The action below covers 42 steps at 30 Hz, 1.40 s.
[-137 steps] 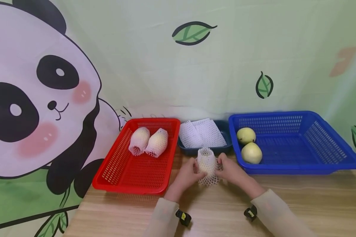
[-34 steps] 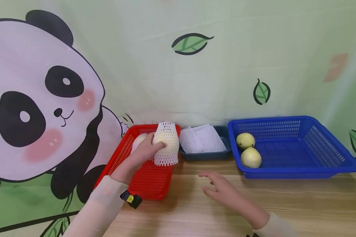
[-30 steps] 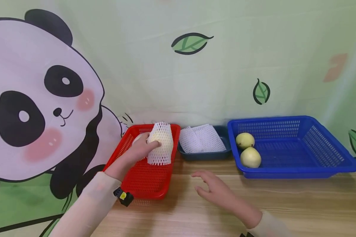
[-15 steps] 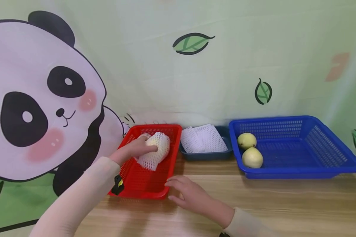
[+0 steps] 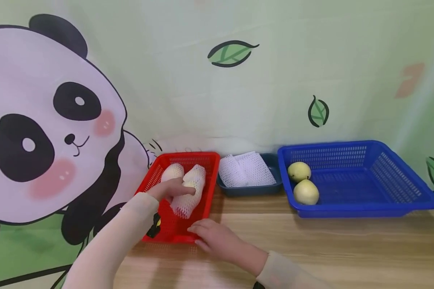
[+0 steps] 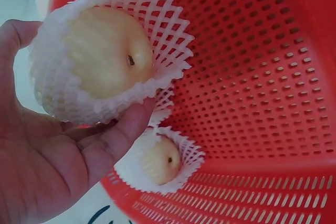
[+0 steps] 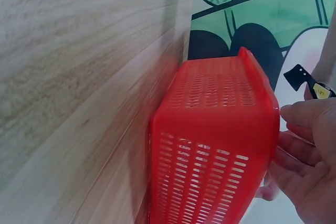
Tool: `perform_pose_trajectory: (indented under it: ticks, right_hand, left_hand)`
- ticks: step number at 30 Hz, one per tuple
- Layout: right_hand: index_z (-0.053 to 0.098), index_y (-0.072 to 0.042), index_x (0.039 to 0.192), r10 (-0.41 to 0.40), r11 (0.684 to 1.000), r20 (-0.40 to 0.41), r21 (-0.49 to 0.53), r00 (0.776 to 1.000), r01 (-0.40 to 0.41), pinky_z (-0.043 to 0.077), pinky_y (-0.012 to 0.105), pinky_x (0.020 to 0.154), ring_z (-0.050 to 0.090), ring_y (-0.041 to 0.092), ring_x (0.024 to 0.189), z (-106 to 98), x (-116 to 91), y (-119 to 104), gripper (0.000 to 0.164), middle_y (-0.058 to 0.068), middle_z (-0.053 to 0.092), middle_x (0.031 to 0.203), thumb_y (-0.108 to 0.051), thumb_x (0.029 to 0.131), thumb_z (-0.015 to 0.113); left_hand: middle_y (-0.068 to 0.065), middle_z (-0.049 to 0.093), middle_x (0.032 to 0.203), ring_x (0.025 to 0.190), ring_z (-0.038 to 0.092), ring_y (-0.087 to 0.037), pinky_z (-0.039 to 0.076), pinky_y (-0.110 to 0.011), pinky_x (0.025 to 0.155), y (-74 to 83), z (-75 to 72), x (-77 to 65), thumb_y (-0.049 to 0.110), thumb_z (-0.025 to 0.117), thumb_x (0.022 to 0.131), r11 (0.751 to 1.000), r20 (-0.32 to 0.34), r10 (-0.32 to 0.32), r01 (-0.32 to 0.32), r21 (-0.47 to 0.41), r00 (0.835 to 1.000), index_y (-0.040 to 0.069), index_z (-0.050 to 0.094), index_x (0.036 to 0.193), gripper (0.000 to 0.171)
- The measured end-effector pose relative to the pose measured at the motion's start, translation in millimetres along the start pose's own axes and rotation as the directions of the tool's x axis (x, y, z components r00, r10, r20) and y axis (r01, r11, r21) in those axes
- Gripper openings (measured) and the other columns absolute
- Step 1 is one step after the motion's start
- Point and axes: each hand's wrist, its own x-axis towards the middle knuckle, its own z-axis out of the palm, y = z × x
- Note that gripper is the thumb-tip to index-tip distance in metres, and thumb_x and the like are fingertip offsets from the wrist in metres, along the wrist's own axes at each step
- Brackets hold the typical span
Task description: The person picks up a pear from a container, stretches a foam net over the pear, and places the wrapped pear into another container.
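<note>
My left hand [image 5: 173,188] grips a pale yellow pear [image 6: 110,51] wrapped in a white foam net [image 5: 183,208], low inside the red basket [image 5: 179,235]. In the left wrist view the thumb and fingers curl round the net, and the pear's end shows through its open mouth. Another netted pear [image 5: 172,171] lies just behind in the basket; a pear end [image 6: 163,161] in its net shows below the held one. My right hand [image 5: 220,241] holds the basket's front right corner, fingers over the rim [image 7: 273,108] and thumb outside.
A dark teal tray [image 5: 251,190] with white foam nets [image 5: 253,168] stands behind, right of the red basket. Farther right, a blue basket [image 5: 351,208] holds two bare pears [image 5: 306,192] at its left end. A panda-print cloth hangs behind the wooden table [image 5: 329,249].
Both hands had the netted pear upright on the table; the left hand has since carried it into the red basket, lowered and tilted it. The right hand has moved left to the basket's corner.
</note>
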Motion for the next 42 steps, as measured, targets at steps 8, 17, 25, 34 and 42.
perform_pose_trajectory:
  ticks: [8, 17, 25, 34, 42]
  right_hand:
    - [0.076, -0.013, 0.115, -0.067, 0.993, -0.025, -0.102, 0.997, 0.065, 0.056, 0.019, 0.095, 0.066, 0.013, 0.104, 6, -1, 3, 0.024, 0.001, 0.074, 0.110, -0.024, 0.093, 0.075]
    - [0.077, -0.013, 0.113, -0.056, 0.995, -0.025, -0.088, 0.998, 0.054, 0.055, 0.016, 0.092, 0.066, 0.012, 0.101, 4, -2, 5, 0.023, 0.001, 0.074, 0.109, -0.023, 0.093, 0.074]
    - [0.077, -0.013, 0.111, -0.068, 0.994, -0.055, -0.090, 0.996, 0.063, 0.055, 0.016, 0.091, 0.065, 0.013, 0.101, 10, -3, 7, 0.020, 0.001, 0.074, 0.108, -0.022, 0.093, 0.075]
    - [0.077, -0.014, 0.109, -0.087, 0.991, -0.092, -0.106, 0.992, 0.078, 0.054, 0.018, 0.093, 0.065, 0.013, 0.102, 13, -5, 9, 0.018, 0.000, 0.074, 0.107, -0.021, 0.093, 0.075]
    - [0.077, -0.012, 0.113, -0.104, 0.989, -0.038, -0.107, 0.994, 0.100, 0.054, 0.022, 0.098, 0.065, 0.014, 0.106, 3, -4, 7, 0.020, 0.001, 0.074, 0.111, -0.020, 0.095, 0.071]
  left_hand:
    - [-0.020, 0.046, 0.154, 0.125, 0.053, -0.035, 0.051, -0.055, 0.110, -4.0, 12.5, 5.7, 0.039, 0.081, 0.083, 0.995, -0.013, -0.096, 0.096, 0.003, 0.995, 0.007, 0.032, 0.157, 0.094]
    - [-0.020, 0.051, 0.147, 0.123, 0.050, -0.036, 0.045, -0.064, 0.112, -4.2, 20.9, 6.9, 0.050, 0.084, 0.076, 0.985, -0.026, -0.160, 0.161, 0.064, 0.987, 0.013, 0.038, 0.156, 0.099]
    - [-0.017, 0.064, 0.123, 0.112, 0.058, -0.032, 0.052, -0.059, 0.106, -6.8, 29.0, 12.1, 0.049, 0.086, 0.073, 0.978, 0.018, -0.210, 0.210, 0.024, 0.978, 0.011, 0.050, 0.140, 0.085]
    - [-0.016, 0.063, 0.119, 0.112, 0.056, -0.031, 0.051, -0.055, 0.108, -11.7, 31.1, 15.9, 0.044, 0.088, 0.072, 0.980, 0.039, -0.201, 0.201, -0.003, 0.979, 0.010, 0.049, 0.140, 0.085]
    - [-0.017, 0.062, 0.133, 0.120, 0.057, -0.033, 0.049, -0.054, 0.112, -7.6, 24.2, 12.1, 0.045, 0.084, 0.079, 0.986, 0.087, -0.163, 0.161, 0.033, 0.983, 0.008, 0.046, 0.147, 0.087]
